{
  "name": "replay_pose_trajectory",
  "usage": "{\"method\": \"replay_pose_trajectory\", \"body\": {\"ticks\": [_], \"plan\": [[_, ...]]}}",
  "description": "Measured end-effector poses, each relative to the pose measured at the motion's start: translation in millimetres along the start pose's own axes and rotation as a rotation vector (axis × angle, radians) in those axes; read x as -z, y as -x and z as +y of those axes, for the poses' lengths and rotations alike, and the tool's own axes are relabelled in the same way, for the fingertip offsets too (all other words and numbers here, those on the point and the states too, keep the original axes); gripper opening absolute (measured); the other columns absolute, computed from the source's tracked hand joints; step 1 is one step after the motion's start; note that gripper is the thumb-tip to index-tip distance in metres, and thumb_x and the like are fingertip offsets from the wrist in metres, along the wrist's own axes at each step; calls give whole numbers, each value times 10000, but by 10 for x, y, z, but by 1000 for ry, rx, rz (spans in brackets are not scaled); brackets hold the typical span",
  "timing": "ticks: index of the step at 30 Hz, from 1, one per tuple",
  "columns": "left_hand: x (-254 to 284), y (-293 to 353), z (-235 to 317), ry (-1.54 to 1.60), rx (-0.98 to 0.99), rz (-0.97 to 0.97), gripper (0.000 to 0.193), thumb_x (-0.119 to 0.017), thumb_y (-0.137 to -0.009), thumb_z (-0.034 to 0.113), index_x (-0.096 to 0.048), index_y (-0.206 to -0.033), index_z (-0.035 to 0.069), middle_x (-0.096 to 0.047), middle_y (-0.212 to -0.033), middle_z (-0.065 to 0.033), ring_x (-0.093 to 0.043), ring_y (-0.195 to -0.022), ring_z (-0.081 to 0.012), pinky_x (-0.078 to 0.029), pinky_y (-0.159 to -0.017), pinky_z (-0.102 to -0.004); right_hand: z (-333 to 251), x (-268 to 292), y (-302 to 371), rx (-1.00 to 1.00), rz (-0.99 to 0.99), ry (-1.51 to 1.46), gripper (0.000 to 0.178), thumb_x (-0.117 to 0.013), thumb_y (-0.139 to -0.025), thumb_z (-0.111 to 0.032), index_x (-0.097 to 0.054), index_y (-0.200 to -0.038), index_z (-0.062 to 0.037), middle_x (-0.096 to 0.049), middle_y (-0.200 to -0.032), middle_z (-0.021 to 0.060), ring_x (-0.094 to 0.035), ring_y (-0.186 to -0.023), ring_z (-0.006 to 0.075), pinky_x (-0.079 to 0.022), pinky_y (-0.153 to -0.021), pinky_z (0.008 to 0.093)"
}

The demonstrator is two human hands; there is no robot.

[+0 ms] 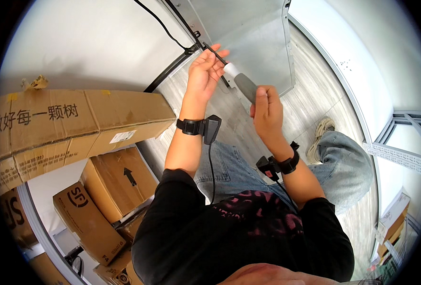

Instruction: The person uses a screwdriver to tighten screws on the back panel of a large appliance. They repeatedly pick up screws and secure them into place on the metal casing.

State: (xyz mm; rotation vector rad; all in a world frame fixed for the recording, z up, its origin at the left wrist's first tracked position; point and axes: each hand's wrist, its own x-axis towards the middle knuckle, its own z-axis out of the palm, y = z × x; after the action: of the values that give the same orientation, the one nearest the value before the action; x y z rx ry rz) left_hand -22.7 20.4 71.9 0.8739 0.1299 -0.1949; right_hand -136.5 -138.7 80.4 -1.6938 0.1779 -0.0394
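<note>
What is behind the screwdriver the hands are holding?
Behind the screwdriver is a grey metal panel. The left hand covers the tip, so what it touches stays hidden.

The screwdriver [242,83] has a grey handle with a white collar and black shaft. The panel [253,38] is dull silver. Boxes [77,123] are brown, one with a black arrow. Jeans [343,161] are faded blue; the shirt [210,237] is black with pink print.

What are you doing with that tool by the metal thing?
A person holds a screwdriver by its grey and white handle in the right hand. The left hand steadies its dark shaft near the tip, at the edge of a grey metal panel. Cardboard boxes are stacked at the left.
</note>
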Motion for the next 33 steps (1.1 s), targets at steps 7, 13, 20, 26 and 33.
{"method": "replay_pose_trajectory", "body": {"ticks": [7,13,20,26,33], "plan": [[157,-49,-87,-36,10,65,103,-518,-936,134,-589,-971,67,-661,-877,-68,-604,-733,-126,-506,-671,-273,-118,-17,47,218,39,229,359,-626,-860,-317,-531,-1029,-15,-613,-696,158,-623,-600,296,-474,-553,368],[117,-15,-65,-50,-1,133,81,-589,-909,156,-572,-866,89,-653,-803,-66,-548,-586,-83,-452,-553,-217,-101,0,59,132,-52,161,344,-627,-858,-315,-542,-994,-11,-611,-683,135,-608,-572,273,-464,-548,349],[-34,98,-204,-72,24,53,114,-584,-912,149,-538,-818,103,-645,-794,-73,-549,-581,-74,-458,-529,-194,41,333,37,-145,-215,-5,369,-636,-837,-340,-560,-973,-5,-617,-732,121,-582,-609,237,-454,-592,338],[-480,-38,-574,14,-64,38,73,-575,-917,144,-538,-892,85,-652,-858,-83,-572,-617,-101,-486,-579,-231,-302,982,-328,103,-123,411,430,-688,-798,-297,-555,-1106,-28,-606,-839,109,-598,-693,201,-470,-638,320],[-1633,-352,-1181,-230,-17,-81,164,-578,-922,228,-550,-873,74,-655,-842,-65,-586,-684,-129,-482,-651,-261,-696,2509,-1141,163,-258,621,277,-653,-841,-262,-644,-1005,-39,-566,-664,2,-502,-548,70,-411,-498,205]]}}
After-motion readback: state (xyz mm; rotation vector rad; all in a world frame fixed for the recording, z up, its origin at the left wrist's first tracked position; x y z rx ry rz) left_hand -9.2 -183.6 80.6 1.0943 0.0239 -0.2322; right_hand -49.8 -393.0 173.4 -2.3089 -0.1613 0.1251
